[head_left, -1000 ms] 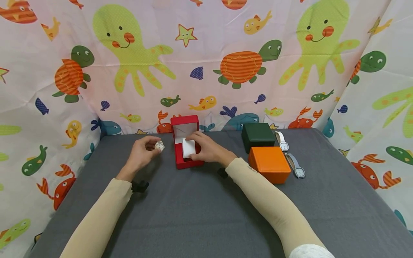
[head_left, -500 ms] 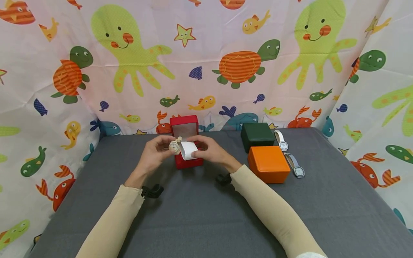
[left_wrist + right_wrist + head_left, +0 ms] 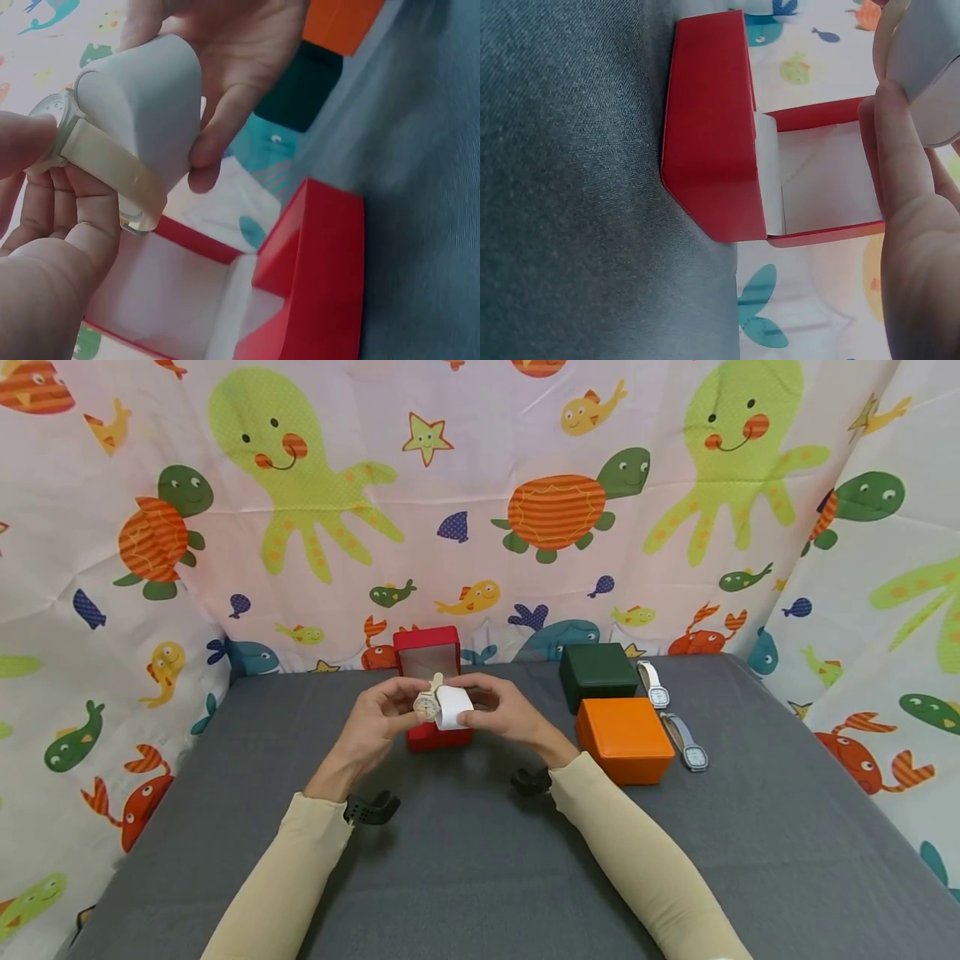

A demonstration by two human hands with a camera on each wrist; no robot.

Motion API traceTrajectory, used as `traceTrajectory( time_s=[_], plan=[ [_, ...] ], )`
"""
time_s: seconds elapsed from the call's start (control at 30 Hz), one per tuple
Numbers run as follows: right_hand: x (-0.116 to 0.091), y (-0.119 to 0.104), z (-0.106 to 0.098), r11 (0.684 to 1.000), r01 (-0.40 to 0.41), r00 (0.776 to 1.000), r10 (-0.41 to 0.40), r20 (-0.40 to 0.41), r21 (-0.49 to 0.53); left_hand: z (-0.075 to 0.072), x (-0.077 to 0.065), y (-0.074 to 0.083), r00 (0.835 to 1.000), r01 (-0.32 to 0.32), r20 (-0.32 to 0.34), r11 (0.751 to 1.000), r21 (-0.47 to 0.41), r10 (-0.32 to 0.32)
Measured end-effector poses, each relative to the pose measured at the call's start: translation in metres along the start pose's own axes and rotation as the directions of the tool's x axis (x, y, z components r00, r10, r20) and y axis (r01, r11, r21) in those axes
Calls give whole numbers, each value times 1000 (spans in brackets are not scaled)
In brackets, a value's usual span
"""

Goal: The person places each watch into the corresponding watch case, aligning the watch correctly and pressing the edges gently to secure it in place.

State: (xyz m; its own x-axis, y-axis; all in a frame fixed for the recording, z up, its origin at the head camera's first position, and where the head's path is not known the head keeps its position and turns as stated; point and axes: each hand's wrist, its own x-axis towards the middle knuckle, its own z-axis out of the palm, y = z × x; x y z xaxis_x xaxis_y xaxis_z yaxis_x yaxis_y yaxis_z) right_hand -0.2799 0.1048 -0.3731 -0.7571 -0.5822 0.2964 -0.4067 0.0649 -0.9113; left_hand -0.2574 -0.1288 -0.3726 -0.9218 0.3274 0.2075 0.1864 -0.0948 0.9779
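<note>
Above the open red watch box [image 3: 438, 742], the left hand [image 3: 377, 717], nearly closed, pinches the cream-strapped wristwatch [image 3: 426, 707]; the right hand [image 3: 506, 710] likewise pinches the white watch cushion [image 3: 456, 709]. If the strap loop [image 3: 109, 161] is too tight, it may catch the cushion's edge, and a slack pinch could drop either.

text: none legible | watch dial [image 3: 427, 706]: marks unreadable (too small)
</note>
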Motion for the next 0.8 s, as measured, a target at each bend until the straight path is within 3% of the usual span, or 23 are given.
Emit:
traceTrajectory(
  time_s=[0.17, 0.27, 0.37, 0.47, 0.6, 0.8],
  plan=[
    [-2, -3, 0, 999, 24, 1000, -23, -19, 22, 4, -3, 5, 999, 47, 16, 992, -120, -45],
    [-3, -7, 0, 999, 36, 999, -35, -38, 27, 7, -4, 8, 999, 44, 26, 990, -130, -41],
    [-4, -9, -1, 999, 35, 998, -34, -52, 25, 11, -6, 12, 1000, 19, 21, 996, -85, -17],
    [-5, -10, -2, 1000, 25, 998, -24, -58, 3, 15, -7, 14, 1000, -8, 5, 1000, 18, 7],
    [-6, -10, -2, 1000, 3, 997, -5, -72, -27, 21, -9, 15, 999, -35, -5, 987, 157, 36],
    [-7, -14, -3, 999, 8, 998, -11, -64, -48, 28, -12, 19, 999, -42, -10, 978, 206, 45]
  ],
)
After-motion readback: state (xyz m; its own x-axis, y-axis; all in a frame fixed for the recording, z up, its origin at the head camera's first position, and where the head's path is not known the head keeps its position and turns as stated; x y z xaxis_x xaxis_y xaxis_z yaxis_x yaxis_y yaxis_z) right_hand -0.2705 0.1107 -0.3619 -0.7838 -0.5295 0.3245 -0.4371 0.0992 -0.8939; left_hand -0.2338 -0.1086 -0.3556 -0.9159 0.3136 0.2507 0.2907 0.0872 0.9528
